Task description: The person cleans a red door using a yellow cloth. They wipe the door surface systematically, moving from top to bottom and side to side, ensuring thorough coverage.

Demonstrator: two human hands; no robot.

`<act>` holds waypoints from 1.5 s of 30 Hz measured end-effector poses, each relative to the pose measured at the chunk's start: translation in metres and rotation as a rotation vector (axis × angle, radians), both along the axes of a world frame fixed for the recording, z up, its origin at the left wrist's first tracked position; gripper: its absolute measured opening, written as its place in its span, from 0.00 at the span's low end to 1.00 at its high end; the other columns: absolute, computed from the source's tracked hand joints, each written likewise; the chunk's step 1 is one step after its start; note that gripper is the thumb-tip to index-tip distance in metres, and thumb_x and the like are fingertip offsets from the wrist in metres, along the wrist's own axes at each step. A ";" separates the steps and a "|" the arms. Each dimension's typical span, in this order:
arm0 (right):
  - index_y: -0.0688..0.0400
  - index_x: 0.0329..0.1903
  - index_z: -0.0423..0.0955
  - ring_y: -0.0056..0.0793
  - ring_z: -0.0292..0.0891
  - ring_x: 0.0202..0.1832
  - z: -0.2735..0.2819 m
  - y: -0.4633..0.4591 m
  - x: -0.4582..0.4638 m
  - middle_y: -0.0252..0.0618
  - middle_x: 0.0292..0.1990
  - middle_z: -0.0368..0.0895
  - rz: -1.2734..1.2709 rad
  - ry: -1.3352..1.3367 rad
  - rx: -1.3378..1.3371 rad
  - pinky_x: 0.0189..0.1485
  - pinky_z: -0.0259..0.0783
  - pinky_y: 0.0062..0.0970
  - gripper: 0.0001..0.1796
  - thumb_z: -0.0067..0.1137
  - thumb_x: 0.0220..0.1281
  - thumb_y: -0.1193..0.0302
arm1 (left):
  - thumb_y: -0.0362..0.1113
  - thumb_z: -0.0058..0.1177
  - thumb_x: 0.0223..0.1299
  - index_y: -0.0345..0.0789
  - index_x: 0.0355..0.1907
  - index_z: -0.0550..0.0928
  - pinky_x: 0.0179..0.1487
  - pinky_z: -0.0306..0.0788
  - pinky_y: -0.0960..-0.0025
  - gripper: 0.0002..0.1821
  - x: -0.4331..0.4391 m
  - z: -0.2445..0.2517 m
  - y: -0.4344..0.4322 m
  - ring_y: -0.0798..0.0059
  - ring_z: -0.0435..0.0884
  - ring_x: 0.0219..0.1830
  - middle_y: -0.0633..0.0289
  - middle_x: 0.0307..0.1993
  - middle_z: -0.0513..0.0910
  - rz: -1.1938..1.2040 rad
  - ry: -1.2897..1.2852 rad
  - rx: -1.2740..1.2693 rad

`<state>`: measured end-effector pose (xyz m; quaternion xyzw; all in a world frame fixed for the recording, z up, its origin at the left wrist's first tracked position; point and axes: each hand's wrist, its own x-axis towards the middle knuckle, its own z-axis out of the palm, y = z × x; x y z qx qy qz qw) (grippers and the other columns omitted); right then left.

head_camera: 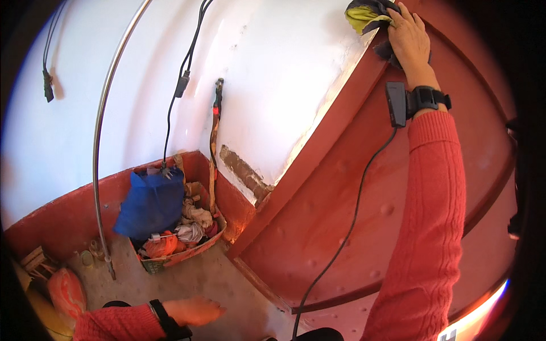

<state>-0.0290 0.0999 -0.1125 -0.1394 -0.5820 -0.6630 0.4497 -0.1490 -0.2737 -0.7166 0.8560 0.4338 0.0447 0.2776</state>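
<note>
My right hand (pixel 409 40) is raised high along the side of a red metal door (pixel 324 213). It presses a dark grey and yellow cloth (pixel 367 17) against the door's upper frame edge. Part of the cloth hangs out below the palm. On that wrist a black strap carries a small device (pixel 396 104) with a cable trailing down. Low in the view, my left hand (pixel 194 311) hovers above the concrete floor (pixel 204 281). Nothing shows in it, but its fingers are blurred and seen from the side.
A carton (pixel 183 255) of rags stands in the corner, with a blue bag (pixel 155 204) on it. A metal pole (pixel 100 140) and a wooden stick (pixel 214 149) lean upright. Black cables (pixel 183 81) hang before the white wall. Glass jars (pixel 87 258) and a red sack (pixel 66 292) are at left.
</note>
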 end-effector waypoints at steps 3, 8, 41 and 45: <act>0.47 0.65 0.77 0.53 0.66 0.71 -0.035 0.008 -0.001 0.37 0.71 0.71 0.118 -0.050 -0.009 0.73 0.65 0.44 0.24 0.58 0.65 0.69 | 0.28 0.47 0.61 0.29 0.52 0.75 0.46 0.80 0.50 0.16 0.002 0.004 -0.001 0.46 0.85 0.47 0.46 0.44 0.84 0.031 -0.049 0.063; 0.53 0.60 0.81 0.59 0.64 0.70 -0.125 -0.009 -0.001 0.46 0.69 0.73 0.195 -0.032 -0.199 0.73 0.63 0.49 0.25 0.65 0.56 0.72 | 0.35 0.52 0.66 0.31 0.57 0.74 0.44 0.78 0.50 0.19 0.001 0.006 -0.004 0.48 0.84 0.46 0.48 0.43 0.82 -0.010 -0.041 0.088; 0.63 0.55 0.81 0.61 0.49 0.79 -0.512 -0.085 0.015 0.41 0.76 0.62 0.301 -0.039 -1.069 0.77 0.58 0.52 0.21 0.58 0.57 0.85 | 0.34 0.51 0.67 0.35 0.64 0.73 0.45 0.80 0.50 0.23 0.007 0.010 -0.019 0.49 0.86 0.46 0.50 0.47 0.84 0.072 0.165 0.082; 0.65 0.49 0.80 0.57 0.59 0.75 -0.504 -0.095 0.027 0.44 0.71 0.70 0.453 -0.003 -1.158 0.74 0.64 0.48 0.19 0.56 0.53 0.88 | 0.33 0.51 0.66 0.34 0.65 0.73 0.44 0.80 0.51 0.24 0.005 0.009 -0.020 0.50 0.86 0.45 0.50 0.46 0.84 0.085 0.160 0.089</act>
